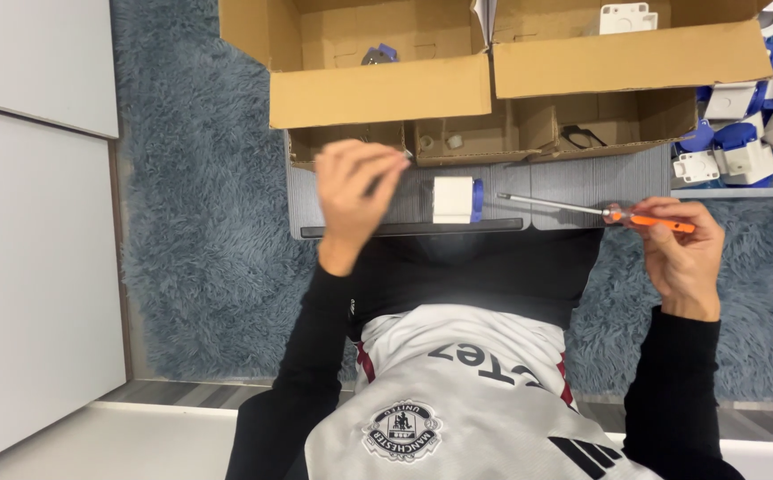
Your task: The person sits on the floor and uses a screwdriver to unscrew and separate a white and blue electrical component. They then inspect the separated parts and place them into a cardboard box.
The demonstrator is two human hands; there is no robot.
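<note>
Where grey shag rug (200, 222) spreads, grey board (573, 182) lies.

A grey board (564, 182) is lying mid-frame over a shaggy blue-grey rug (200, 222). A white-and-blue part (454, 199) is sitting at its centre, cardboard boxes (378, 89) are resting along its upper edge.

Orange-handled screwdriver (617, 213), blue-white part (456, 199)
</note>
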